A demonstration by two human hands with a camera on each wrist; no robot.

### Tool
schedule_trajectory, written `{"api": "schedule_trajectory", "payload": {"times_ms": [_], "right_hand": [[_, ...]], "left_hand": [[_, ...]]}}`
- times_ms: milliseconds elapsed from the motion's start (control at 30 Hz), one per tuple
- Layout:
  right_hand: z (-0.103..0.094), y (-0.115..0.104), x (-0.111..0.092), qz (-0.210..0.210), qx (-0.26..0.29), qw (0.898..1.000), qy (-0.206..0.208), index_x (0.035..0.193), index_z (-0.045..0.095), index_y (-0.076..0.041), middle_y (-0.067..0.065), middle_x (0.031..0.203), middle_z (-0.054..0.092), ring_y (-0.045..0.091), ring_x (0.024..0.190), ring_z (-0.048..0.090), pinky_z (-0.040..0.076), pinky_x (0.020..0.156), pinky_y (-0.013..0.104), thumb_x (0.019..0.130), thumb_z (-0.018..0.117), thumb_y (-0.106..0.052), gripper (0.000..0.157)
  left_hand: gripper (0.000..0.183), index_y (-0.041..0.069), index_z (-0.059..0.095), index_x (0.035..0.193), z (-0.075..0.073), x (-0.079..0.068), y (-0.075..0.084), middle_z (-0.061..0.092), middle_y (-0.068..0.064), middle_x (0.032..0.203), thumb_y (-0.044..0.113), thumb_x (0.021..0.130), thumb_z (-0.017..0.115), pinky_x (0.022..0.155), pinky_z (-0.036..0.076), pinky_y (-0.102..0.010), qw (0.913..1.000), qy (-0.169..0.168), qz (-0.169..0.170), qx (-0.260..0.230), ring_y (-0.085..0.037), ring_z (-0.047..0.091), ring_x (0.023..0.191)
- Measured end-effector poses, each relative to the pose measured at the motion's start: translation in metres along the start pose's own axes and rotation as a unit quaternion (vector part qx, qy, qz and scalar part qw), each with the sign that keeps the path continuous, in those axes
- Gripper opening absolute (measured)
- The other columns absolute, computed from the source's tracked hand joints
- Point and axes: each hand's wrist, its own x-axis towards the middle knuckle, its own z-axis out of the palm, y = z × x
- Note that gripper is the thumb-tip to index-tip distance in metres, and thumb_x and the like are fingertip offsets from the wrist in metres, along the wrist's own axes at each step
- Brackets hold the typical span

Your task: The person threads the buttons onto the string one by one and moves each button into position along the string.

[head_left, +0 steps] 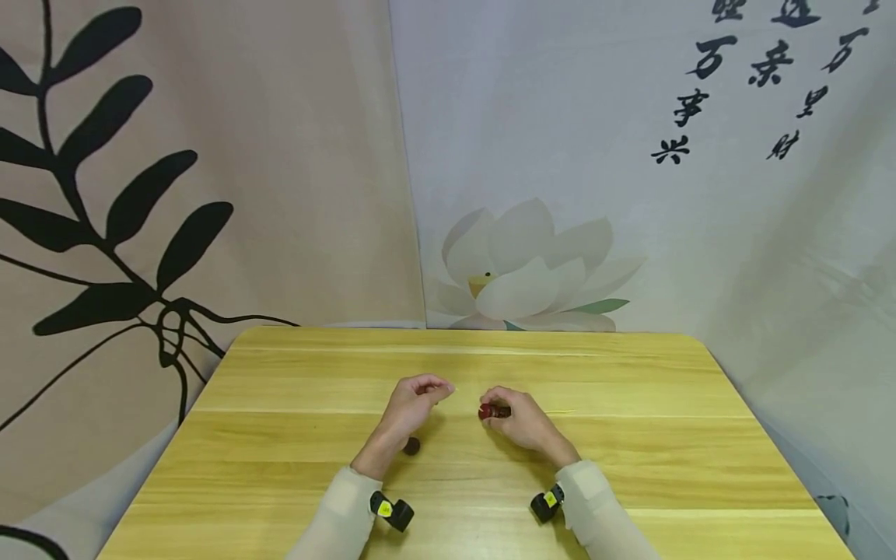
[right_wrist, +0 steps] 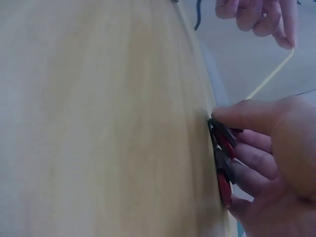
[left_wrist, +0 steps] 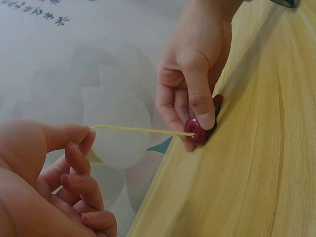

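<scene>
My left hand (head_left: 409,404) pinches one end of a thin yellow string (left_wrist: 140,130) between thumb and forefinger. The string runs taut through a hole in a dark red button (left_wrist: 193,129). That button sits at the thumb tip of my right hand (head_left: 523,421), which holds it together with several more red and black buttons (right_wrist: 225,165). In the right wrist view these lie in a row beneath the thumb, along the curled fingers. Both hands are held over the wooden table (head_left: 294,435), the left a little farther from the body.
A dark round piece (head_left: 411,446) lies on the table beside the left wrist. Each wrist carries a small black camera (head_left: 400,513). Behind the far table edge hangs a printed cloth (head_left: 329,194).
</scene>
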Motion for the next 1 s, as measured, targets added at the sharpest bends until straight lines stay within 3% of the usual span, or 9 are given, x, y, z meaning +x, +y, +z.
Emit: {"api": "schedule_trajectory", "payload": {"times_ms": [433, 667, 1000], "right_hand": [[-0.0036, 0.0032, 0.0027, 0.005, -0.005, 1.0, -0.009, 0.114, 0.068, -0.008, 0.004, 0.111, 0.071, 0.021, 0.101, 0.066, 0.053, 0.089, 0.042, 0.087, 0.074, -0.005, 0.027], [-0.0028, 0.002, 0.0032, 0.009, -0.003, 1.0, -0.006, 0.112, 0.069, -0.006, 0.007, 0.115, 0.07, 0.023, 0.102, 0.066, 0.053, 0.091, 0.044, 0.086, 0.075, -0.003, 0.027], [-0.0046, 0.0047, 0.0043, 0.039, 0.026, 0.999, -0.012, 0.113, 0.068, -0.011, 0.005, 0.119, 0.068, 0.024, 0.109, 0.065, 0.051, 0.093, 0.044, 0.086, 0.075, -0.003, 0.029]], "left_hand": [[0.018, 0.005, 0.073, 0.1, -0.0006, -0.0017, -0.0004, 0.057, -0.002, 0.083, 0.021, 0.094, 0.068, 0.062, 0.036, -0.027, 0.9999, 0.009, -0.005, -0.002, -0.019, 0.048, 0.076], [0.018, 0.005, 0.074, 0.101, -0.0049, -0.0046, -0.0022, 0.06, -0.003, 0.086, 0.02, 0.094, 0.068, 0.063, 0.038, -0.026, 0.9999, -0.003, 0.003, -0.009, -0.021, 0.049, 0.078], [0.022, 0.005, 0.074, 0.103, -0.0099, -0.0041, -0.0042, 0.062, -0.003, 0.09, 0.024, 0.095, 0.067, 0.068, 0.039, -0.029, 0.9999, -0.011, 0.002, 0.002, -0.028, 0.051, 0.085]]}}
